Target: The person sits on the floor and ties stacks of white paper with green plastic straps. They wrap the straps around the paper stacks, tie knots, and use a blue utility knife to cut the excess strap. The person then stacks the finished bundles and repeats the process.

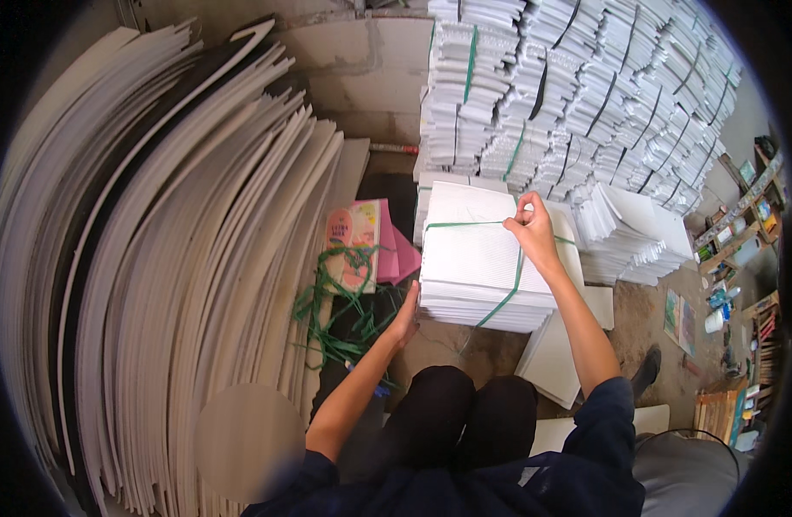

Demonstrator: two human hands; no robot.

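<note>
In front of me stands a bundle of white sheets with a ridged top face. A green strap runs across its top, and another length of it goes down over the near edge. My right hand is closed over the top of the bundle, thumb and fingers pinching the strap near where the lengths cross. My left hand lies stretched along the bundle's left side, touching it; some of its fingertips are hidden there. Left of the bundle lies a loose tangle of green strapping.
Large pale sheets stand on edge along the left. Strapped white bundles are piled high behind, with an unstrapped stack at right. A printed card and pink sheets lie beside the tangle. Shelves with tools line the far right.
</note>
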